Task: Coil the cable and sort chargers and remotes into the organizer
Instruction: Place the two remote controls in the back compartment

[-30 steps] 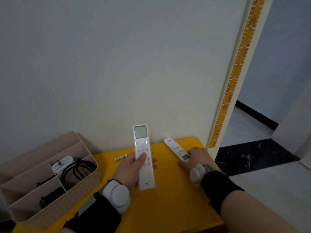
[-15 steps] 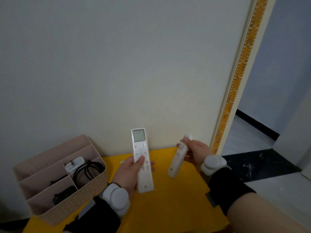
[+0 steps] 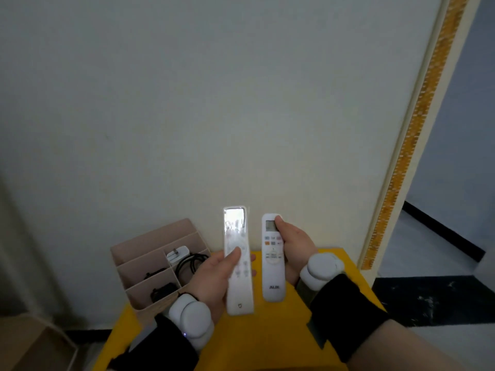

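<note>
Beige plastic walls mark the organizer, which stands at the far left corner of the yellow surface, against the wall. Its back right compartment holds a white charger and the coiled black cable; dark items lie in the nearer compartments, too dim to name. The long back compartment looks free.

To its right, the left hand is closed around the long white remote, thumb across the buttons, lifted clear of the surface with its screen end pointing up at the wall. Just beside it, the right hand grips the shorter AUX remote along its right edge, also held upright and off the surface.

Judging by this, cable and charger are sorted and the remotes are the step in hand. The next move likely calls for carrying both leftward and lowering them end first into a free slot, the left one leading.

Room is tight: the organizer sits at the left edge, the wall close behind, and the surface drops off on the right toward the doorway.
</note>
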A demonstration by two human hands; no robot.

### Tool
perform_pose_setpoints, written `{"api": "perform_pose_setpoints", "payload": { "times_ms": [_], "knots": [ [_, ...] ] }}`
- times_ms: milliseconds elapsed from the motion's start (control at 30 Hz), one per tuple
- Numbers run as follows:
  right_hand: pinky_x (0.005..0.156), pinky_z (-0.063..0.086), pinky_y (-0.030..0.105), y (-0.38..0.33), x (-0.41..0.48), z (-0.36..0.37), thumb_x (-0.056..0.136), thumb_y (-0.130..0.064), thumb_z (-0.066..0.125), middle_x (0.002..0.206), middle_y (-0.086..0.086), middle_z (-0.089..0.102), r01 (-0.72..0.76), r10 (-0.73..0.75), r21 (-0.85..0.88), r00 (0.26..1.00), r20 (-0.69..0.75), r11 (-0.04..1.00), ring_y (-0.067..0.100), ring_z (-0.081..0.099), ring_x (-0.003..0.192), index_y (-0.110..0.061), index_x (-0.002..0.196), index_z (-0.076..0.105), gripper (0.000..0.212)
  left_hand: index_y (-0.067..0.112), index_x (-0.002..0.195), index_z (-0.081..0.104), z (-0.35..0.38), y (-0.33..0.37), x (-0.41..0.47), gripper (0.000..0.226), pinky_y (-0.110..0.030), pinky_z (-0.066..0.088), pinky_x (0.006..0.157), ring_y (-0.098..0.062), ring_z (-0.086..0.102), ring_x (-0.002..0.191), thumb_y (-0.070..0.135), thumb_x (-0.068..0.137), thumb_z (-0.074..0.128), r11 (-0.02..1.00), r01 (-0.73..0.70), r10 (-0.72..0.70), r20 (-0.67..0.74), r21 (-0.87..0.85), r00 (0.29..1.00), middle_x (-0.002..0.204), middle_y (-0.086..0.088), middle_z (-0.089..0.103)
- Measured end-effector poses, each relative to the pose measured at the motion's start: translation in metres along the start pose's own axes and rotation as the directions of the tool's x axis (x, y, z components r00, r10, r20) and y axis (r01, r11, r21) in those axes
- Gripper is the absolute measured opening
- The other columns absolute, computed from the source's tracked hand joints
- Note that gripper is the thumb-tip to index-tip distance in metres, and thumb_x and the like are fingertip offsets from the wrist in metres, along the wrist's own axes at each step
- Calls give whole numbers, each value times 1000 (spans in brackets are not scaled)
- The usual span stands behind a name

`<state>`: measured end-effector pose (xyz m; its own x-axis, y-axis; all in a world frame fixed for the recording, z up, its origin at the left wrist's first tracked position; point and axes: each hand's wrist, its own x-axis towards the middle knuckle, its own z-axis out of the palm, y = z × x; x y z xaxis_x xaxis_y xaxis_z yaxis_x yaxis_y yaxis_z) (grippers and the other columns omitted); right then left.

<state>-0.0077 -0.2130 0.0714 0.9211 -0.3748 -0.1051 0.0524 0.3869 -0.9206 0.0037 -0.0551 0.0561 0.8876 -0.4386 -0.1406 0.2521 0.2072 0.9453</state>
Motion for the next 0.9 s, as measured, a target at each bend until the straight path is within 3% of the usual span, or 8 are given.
{"api": "perform_pose_setpoints", "payload": {
  "times_ms": [133, 233, 400, 533, 667, 767, 900],
  "knots": [
    [49, 54, 39, 3, -13, 30, 92, -42, 45, 64, 13, 58, -170, 145, 135, 973, 181, 976, 30, 60, 47, -7, 79, 59, 40, 5, 107, 65, -18, 12, -15, 36, -56, 51, 88, -38, 67, 94, 33, 90, 50, 1000, 5, -7, -53, -29, 999, 104, -23, 70],
    [66, 56, 44, 6, -15, 47, 92, -43, 43, 76, 18, 68, -216, 168, 155, 946, 276, 964, 33, 68, 62, -4, 78, 68, 48, 6, 111, 64, -32, 20, -25, 41, -61, 50, 86, -40, 66, 99, 37, 86, 53, 998, 13, -17, -71, -57, 997, 107, -21, 70],
    [69, 54, 42, 17, -20, 85, 92, -41, 43, 85, 20, 69, -235, 198, 77, 923, 330, 969, 33, 68, 70, -2, 91, 67, 46, 4, 114, 59, -66, 32, -44, 29, -55, 52, 84, -40, 65, 97, 20, 92, 51, 998, -50, 43, -144, -44, 989, 105, -24, 69],
    [64, 54, 36, 22, -22, 113, 91, -26, 43, 72, 18, 67, -212, 188, 31, 916, 353, 977, 29, 66, 60, 0, 81, 63, 34, 8, 113, 60, -84, 42, -51, 24, -58, 51, 86, -40, 66, 97, 13, 91, 51, 998, -64, 61, -169, -14, 984, 105, -23, 70],
    [74, 50, 42, 22, -20, 138, 84, -22, 52, 88, 23, 58, -140, 147, -44, 929, 341, 989, 33, 59, 72, -2, 96, 56, 24, 5, 115, 58, -97, 55, -45, 26, -54, 53, 84, -41, 66, 97, 9, 90, 52, 997, -80, 81, -201, 10, 976, 107, -25, 68],
    [78, 47, 49, 18, -12, 151, 79, -21, 57, 83, 22, 60, -46, 71, -77, 931, 358, 996, 34, 57, 77, -3, 83, 58, 18, 4, 114, 59, -107, 68, -38, 26, -47, 56, 78, -37, 68, 94, 10, 89, 54, 991, -116, 128, -210, 67, 969, 106, -22, 70],
    [71, 50, 43, 17, -2, 164, 88, -12, 54, 74, 19, 62, -9, 29, -53, 921, 387, 999, 31, 59, 67, -5, 75, 60, 16, -1, 113, 58, -115, 78, -31, 26, -42, 59, 71, -38, 68, 92, 6, 88, 55, 988, -150, 154, -233, 33, 960, 107, -25, 68]
  ]
}}
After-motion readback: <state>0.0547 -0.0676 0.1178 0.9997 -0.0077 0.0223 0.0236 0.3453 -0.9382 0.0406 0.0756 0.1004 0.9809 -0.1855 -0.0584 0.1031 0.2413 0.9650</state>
